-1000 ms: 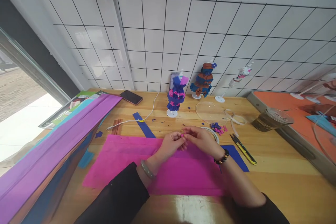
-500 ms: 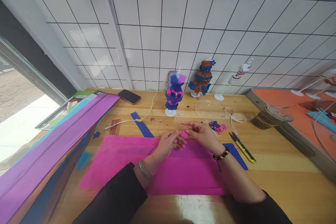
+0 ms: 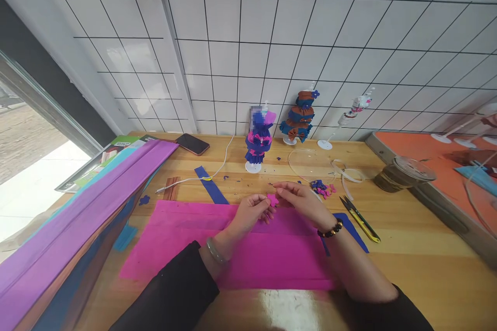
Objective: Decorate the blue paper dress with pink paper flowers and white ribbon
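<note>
Two hands meet over the pink paper sheet (image 3: pixel 248 248). Left hand (image 3: pixel 248 213) and right hand (image 3: pixel 301 199) both pinch a tiny pink paper flower (image 3: pixel 273 199) between their fingertips. Yellow scissors (image 3: pixel 359 219) lie near the right wrist.

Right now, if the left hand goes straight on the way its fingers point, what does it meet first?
Probably the small pink paper flower at the left hand's fingertips, then the right hand just behind it. Depth is unclear.
</note>
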Demonstrator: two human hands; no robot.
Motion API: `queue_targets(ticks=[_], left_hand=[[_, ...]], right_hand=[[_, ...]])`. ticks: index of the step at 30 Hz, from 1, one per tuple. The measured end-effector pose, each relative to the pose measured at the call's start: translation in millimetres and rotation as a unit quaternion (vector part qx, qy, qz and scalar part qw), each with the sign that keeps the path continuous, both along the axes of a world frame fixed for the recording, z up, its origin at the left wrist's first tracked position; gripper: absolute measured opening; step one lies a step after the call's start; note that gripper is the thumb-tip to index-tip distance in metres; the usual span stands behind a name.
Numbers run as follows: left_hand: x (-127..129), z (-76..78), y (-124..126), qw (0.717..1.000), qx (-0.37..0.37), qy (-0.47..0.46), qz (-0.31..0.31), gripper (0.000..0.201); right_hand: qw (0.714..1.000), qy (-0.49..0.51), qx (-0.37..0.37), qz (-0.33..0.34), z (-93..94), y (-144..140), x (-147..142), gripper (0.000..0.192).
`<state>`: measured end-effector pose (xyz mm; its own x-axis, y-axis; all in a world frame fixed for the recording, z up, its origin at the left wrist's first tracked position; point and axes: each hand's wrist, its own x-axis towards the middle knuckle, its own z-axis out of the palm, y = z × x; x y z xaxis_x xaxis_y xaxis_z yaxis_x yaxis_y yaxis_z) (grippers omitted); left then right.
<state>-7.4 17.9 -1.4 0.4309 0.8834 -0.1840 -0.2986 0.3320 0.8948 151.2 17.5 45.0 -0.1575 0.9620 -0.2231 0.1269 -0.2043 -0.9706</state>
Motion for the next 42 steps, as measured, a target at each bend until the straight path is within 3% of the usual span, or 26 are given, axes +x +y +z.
queue_targets(ticks=[7, 15, 22, 27, 34, 42], left_hand=[[0.6, -1.6, 0.3, 1.000, 0.010, 0.020, -0.010, 0.032], [0.0, -6.8, 2.5, 1.000, 0.017, 0.014, 0.017, 0.032], [-0.2, -13.9, 5.5, 0.998, 0.036, 0.014, 0.047, 0.031], [-0.5, -9.6, 4.6, 0.998, 0.033, 0.015, 0.050, 0.033], [-1.2, -8.8, 3.7, 1.000, 0.013, -0.004, 0.024, 0.035], [-0.9, -11.8, 5.8, 0.998, 0.035, 0.004, 0.050, 0.034]], right_hand=[[0.996, -0.058, 0.070, 0.025, -4.2, 0.2, -6.2, 0.035], [0.995, -0.068, 0.072, 0.031, -7.0, -0.4, -7.8, 0.033], [0.999, -0.033, 0.018, 0.000, 0.0, -0.9, -5.1, 0.032], [0.995, -0.069, 0.057, 0.047, -1.9, -2.0, -7.7, 0.039], [0.989, -0.112, 0.090, 0.039, -3.6, -2.3, -10.1, 0.036], [1.000, -0.012, 0.014, 0.005, -0.6, -0.4, -4.6, 0.031]])
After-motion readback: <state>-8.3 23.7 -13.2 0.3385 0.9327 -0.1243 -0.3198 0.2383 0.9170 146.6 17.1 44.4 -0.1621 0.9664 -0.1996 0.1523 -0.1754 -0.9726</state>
